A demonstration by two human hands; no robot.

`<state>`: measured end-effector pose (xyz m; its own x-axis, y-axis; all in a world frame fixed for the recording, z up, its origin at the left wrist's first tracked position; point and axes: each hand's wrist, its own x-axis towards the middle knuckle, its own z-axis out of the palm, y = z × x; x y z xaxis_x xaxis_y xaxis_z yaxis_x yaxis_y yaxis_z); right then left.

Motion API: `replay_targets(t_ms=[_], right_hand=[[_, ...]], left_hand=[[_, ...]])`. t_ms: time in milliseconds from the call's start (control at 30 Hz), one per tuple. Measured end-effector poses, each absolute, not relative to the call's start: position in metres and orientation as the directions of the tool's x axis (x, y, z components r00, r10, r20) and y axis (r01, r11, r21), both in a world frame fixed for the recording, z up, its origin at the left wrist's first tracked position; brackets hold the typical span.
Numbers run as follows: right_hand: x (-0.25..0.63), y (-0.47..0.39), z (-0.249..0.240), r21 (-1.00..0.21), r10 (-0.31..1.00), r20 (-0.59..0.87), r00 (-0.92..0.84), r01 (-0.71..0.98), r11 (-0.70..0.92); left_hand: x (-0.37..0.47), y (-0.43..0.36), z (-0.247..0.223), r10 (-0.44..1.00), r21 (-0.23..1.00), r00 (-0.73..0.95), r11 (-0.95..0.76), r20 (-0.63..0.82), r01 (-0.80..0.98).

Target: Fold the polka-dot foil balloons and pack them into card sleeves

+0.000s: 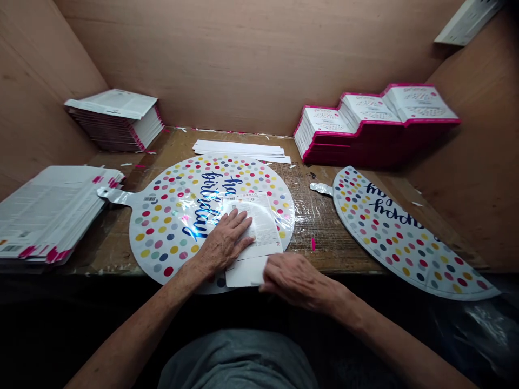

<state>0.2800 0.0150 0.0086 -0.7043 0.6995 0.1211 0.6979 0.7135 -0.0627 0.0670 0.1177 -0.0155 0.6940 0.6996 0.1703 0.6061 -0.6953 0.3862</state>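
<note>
A round foil balloon [162,216] with coloured dots and blue lettering lies flat on the brown work surface, its silver neck pointing left. On its lower right part rests a printed white card [263,227], with a plain white flap [241,274] at its near end. My left hand [227,240] lies on the card with its fingers spread. At the flap's right corner, my right hand [294,278] is closed, its fingers curled in; a small pale edge shows at the fingertips, too small to name.
Folded dotted balloons [405,243] lie at the right, overhanging the near edge. Card stacks stand at the back left [117,116], front left [48,210] and back right [373,129]. White strips [239,150] lie behind the balloon. Wooden panels [243,65] enclose the surface.
</note>
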Motion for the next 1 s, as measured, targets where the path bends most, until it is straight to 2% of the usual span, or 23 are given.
replay_targets(t_ms=[100, 200, 333, 467, 567, 667, 700, 767, 867, 933, 1000], right_hand=[[0.301, -0.009, 0.004, -0.145, 0.718, 0.294, -0.63, 0.713, 0.685], [0.303, -0.013, -0.008, -0.096, 0.696, 0.459, -0.552, 0.748, 0.657], [0.292, -0.003, -0.024, 0.004, 0.607, 0.501, -0.617, 0.703, 0.711], [0.291, 0.0, -0.031, -0.003, 0.582, 0.549, -0.6, 0.695, 0.719], [0.285, 0.003, -0.026, -0.147, 0.65, 0.568, -0.505, 0.714, 0.684], [0.274, 0.013, -0.02, -0.387, 0.823, 0.494, -0.28, 0.777, 0.497], [0.272, 0.016, -0.019, -0.418, 0.855, 0.474, -0.209, 0.801, 0.427], [0.272, 0.018, -0.02, -0.354, 0.853, 0.486, -0.19, 0.849, 0.391], [0.285, 0.007, -0.026, -0.127, 0.742, 0.528, -0.413, 0.826, 0.549], [0.295, -0.004, -0.029, -0.079, 0.678, 0.556, -0.48, 0.782, 0.618], [0.3, -0.011, -0.028, -0.118, 0.662, 0.628, -0.408, 0.792, 0.599]], left_hand=[[0.07, 0.123, -0.017, 0.663, 0.375, 0.725, -0.73, 0.185, 0.572], [0.071, 0.123, -0.019, 0.658, 0.383, 0.71, -0.741, 0.251, 0.552], [0.06, 0.098, -0.015, 0.662, 0.441, 0.629, -0.746, 0.409, 0.499], [0.039, 0.06, -0.009, 0.577, 0.439, 0.719, -0.801, 0.387, 0.407], [0.035, 0.046, -0.01, 0.61, 0.456, 0.694, -0.778, 0.382, 0.433], [0.045, 0.047, -0.014, 0.744, 0.491, 0.559, -0.665, 0.366, 0.563], [0.05, 0.049, -0.016, 0.798, 0.486, 0.489, -0.603, 0.352, 0.633], [0.061, 0.054, -0.021, 0.883, 0.45, 0.328, -0.456, 0.335, 0.768], [0.072, 0.055, -0.028, 0.922, 0.439, 0.137, -0.299, 0.363, 0.847], [0.076, 0.05, -0.028, 0.922, 0.513, 0.093, -0.291, 0.377, 0.808], [0.079, 0.042, -0.021, 0.943, 0.652, 0.032, -0.253, 0.331, 0.715]])
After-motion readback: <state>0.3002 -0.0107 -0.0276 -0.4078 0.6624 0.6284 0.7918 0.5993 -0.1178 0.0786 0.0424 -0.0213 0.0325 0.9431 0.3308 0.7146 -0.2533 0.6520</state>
